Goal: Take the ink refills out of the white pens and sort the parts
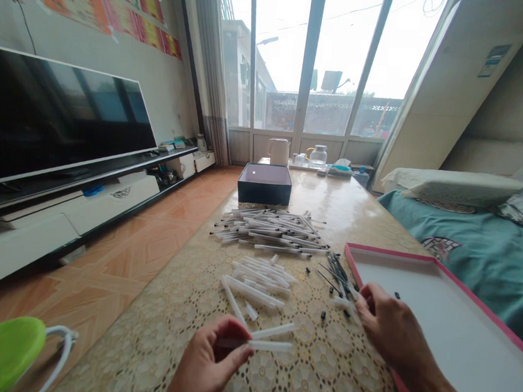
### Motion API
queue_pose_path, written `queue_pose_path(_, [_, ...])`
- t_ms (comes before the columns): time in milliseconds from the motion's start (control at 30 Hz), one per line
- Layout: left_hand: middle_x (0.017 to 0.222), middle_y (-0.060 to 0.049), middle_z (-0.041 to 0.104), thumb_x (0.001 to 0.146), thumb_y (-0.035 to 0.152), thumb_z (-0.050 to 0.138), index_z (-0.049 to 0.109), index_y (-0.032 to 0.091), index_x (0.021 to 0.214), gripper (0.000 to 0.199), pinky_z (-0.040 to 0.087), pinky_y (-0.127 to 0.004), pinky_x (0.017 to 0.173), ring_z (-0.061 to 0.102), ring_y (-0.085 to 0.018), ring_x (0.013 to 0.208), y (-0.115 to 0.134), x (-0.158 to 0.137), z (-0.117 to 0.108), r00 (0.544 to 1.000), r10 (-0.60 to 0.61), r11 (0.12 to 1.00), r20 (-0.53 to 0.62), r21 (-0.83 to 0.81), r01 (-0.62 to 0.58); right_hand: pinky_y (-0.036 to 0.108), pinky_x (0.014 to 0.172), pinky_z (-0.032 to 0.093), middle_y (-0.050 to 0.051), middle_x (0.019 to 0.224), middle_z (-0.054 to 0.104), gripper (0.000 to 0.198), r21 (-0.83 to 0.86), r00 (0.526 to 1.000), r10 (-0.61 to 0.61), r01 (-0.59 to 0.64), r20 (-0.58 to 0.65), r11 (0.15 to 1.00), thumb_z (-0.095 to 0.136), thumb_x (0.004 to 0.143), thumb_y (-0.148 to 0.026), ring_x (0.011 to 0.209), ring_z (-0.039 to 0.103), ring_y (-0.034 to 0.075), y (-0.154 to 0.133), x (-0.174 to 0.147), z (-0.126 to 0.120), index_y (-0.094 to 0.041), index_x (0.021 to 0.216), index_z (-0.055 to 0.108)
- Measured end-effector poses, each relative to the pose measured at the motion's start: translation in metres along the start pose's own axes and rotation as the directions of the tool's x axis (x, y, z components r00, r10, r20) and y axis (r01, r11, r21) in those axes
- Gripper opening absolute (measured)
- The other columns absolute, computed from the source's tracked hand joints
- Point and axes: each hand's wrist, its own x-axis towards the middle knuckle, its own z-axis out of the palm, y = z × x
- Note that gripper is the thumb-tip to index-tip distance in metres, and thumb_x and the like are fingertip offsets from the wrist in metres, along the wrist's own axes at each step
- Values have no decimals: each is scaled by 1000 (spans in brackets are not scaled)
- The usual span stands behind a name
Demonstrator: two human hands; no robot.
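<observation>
My left hand [214, 361] pinches a translucent white pen barrel [272, 346] between thumb and fingers, low over the table. Just beyond it another pale barrel [276, 329] points to the right. A pile of similar loose barrels [259, 280] lies ahead of this hand. My right hand [383, 317] has its fingers closed at the edge of a bunch of thin dark pen refills [337, 271]; what is in the fingertips is hidden. Small black caps [323, 315] are scattered close by. Farther back rests a heap of white pens with dark ends [270, 228].
A dark open box [265, 185] stands behind the pens. On the right lies a shallow pink-rimmed tray [459, 332], partly under my right forearm. A jug [278, 151] and a glass pot [318, 156] stand at the far end. A green stool [2, 351] is at lower left.
</observation>
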Motion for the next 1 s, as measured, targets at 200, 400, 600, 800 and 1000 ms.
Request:
queue_pose_path(200, [74,-10,71,64,16,70,74,26,67,12,46,-32,78,62,-27,79,7,1,3,940,324,900,109,271,-342,27,46,36,9,68,66,18,-197,974,99,-140,-202,970,44,87,-30,57,64,24,-8,1,5,-17,95,53])
queue_pose_path(400, [83,-9,70,69,13,65,73,26,75,16,46,-37,84,62,-27,87,-7,8,-8,890,431,819,149,349,-455,24,53,40,2,71,65,13,29,992,-124,125,-33,992,42,89,-26,62,62,17,-46,-3,4,-21,84,53])
queue_pose_path(600, [88,-5,67,77,12,57,63,23,89,17,51,-31,77,63,-20,85,-23,12,-17,798,562,659,216,467,-590,22,68,42,6,90,64,11,-1,935,-334,336,116,942,48,84,-14,81,60,16,-83,38,31,-18,90,57])
queue_pose_path(800, [85,-4,66,79,13,55,61,22,89,15,51,-27,74,63,-18,83,-21,10,-16,809,562,662,173,491,-566,33,82,43,7,98,62,12,-132,920,-380,390,94,911,48,89,-15,96,56,19,-100,95,63,-15,94,59])
queue_pose_path(1000, [83,-4,66,79,13,54,61,21,88,14,50,-27,72,63,-18,81,-20,10,-16,812,558,672,172,479,-564,39,80,47,5,104,60,18,-218,921,-380,390,88,894,53,88,-27,92,58,18,-108,107,80,-14,100,58])
